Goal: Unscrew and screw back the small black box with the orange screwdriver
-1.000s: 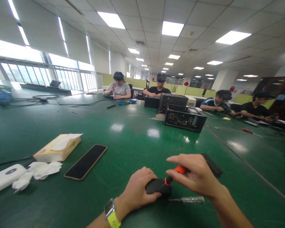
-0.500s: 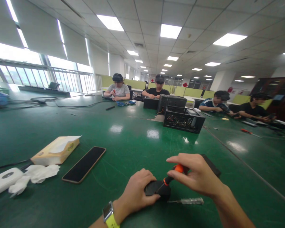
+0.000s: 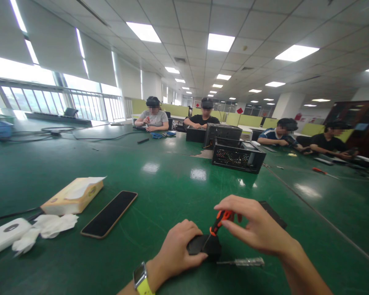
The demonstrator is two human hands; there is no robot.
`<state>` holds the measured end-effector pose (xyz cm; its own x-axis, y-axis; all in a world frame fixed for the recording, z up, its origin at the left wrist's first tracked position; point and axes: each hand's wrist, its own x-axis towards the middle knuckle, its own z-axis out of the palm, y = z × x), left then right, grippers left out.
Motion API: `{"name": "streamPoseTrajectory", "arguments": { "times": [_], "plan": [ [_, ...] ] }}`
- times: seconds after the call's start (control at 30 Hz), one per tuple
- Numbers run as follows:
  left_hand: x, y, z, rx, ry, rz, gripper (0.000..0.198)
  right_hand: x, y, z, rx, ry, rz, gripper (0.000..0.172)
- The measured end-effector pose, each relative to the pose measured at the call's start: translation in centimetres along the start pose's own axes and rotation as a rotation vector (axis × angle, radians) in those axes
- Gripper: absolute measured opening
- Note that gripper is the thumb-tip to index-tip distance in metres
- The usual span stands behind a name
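My left hand (image 3: pixel 176 250), with a yellow-strapped watch on its wrist, is closed on a small black device (image 3: pixel 203 246) lying on the green table (image 3: pixel 160 184). My right hand (image 3: pixel 254 227) pinches an orange-and-black screwdriver (image 3: pixel 219 221), whose tip rests on top of the black device. A second screwdriver with a clear handle (image 3: pixel 244 262) lies on the table just right of the device. A flat black piece (image 3: pixel 273 214) lies behind my right hand, partly hidden by it.
To my left lie a black phone (image 3: pixel 110 214), a tissue box (image 3: pixel 74 196), crumpled tissue (image 3: pixel 51 225) and a white power bank (image 3: pixel 4 237). Black computer cases (image 3: pixel 238 155) stand mid-table. Several people sit working at the far side.
My right hand has lifted slightly and tilted the orange screwdriver more upright on the black device. My left hand has stayed on the device.
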<state>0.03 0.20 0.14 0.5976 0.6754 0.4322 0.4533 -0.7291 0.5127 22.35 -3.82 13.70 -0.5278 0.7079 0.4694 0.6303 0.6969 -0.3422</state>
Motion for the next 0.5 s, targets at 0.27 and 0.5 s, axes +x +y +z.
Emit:
{"name": "streamPoseTrajectory", "arguments": {
  "times": [0.27,0.5],
  "plan": [
    [0.0,0.1,-0.1,0.0,-0.009,-0.017,0.031,-0.4,-0.1,0.4,-0.092,0.044,0.068,0.015],
    [0.1,-0.1,0.0,0.002,0.0,-0.009,0.029,-0.6,5.5,0.2,0.081,0.223,0.301,0.025]
  ]
}}
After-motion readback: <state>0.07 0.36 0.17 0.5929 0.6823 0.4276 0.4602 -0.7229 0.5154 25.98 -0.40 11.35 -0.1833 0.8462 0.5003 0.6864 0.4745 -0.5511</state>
